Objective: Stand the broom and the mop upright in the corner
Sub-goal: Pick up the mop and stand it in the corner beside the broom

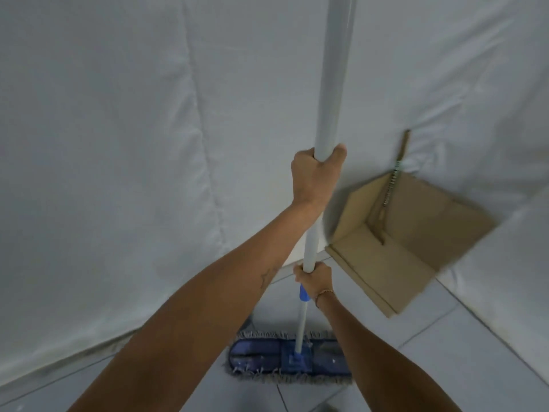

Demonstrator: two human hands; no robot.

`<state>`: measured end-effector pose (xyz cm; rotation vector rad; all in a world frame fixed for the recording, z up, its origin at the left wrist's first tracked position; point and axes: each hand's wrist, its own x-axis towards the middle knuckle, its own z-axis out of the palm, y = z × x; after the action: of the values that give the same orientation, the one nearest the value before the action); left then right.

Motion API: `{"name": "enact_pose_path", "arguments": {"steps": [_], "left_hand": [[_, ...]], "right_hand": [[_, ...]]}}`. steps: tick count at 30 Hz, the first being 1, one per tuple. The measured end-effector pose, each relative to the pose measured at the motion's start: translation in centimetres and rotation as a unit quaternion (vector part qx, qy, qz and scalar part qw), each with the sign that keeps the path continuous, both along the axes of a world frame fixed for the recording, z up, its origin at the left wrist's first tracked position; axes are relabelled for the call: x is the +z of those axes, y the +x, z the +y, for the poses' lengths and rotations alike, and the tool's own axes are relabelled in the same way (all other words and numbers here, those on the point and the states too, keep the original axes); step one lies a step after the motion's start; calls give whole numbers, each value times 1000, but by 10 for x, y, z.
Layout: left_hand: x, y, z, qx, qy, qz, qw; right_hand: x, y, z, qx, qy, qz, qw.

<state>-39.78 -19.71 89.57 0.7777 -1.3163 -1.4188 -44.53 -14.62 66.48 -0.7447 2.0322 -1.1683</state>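
The mop (pixel 332 84) has a long pale grey pole that runs upright through the middle of the view and out of the top edge. Its flat blue head (pixel 261 356) with a grey fringe rests on the tiled floor close to the wall. My left hand (pixel 315 176) is wrapped around the pole at mid height. My right hand (pixel 315 278) grips the pole lower down, just above a blue collar (pixel 303 294). A thin brown stick (pixel 392 185), perhaps the broom's handle, leans in the corner at the right with its lower end inside a box.
An open cardboard box (pixel 416 242) sits on the floor in the corner at the right. White fabric-covered walls (pixel 118 144) meet behind it. Pale floor tiles (pixel 445 337) stretch toward me on the right.
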Motion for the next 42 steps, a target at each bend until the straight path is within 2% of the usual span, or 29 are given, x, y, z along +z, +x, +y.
{"name": "enact_pose_path", "arguments": {"steps": [5, 16, 24, 37, 42], "left_hand": [[5, -88, 6, -32, -14, 4, 999], [6, -337, 27, -32, -14, -2, 999], [10, -454, 19, -46, -20, 13, 999], [-18, -684, -96, -28, -31, -2, 999], [-19, -740, -129, -34, -17, -4, 999]], "right_hand": [[13, -76, 16, -19, -31, -12, 999], [1, -320, 34, -57, -35, -32, 997], [0, -441, 17, -72, -17, -14, 997], [-27, -666, -86, -62, -11, -3, 998], [-29, -724, -116, -50, 9, -3, 999]]}}
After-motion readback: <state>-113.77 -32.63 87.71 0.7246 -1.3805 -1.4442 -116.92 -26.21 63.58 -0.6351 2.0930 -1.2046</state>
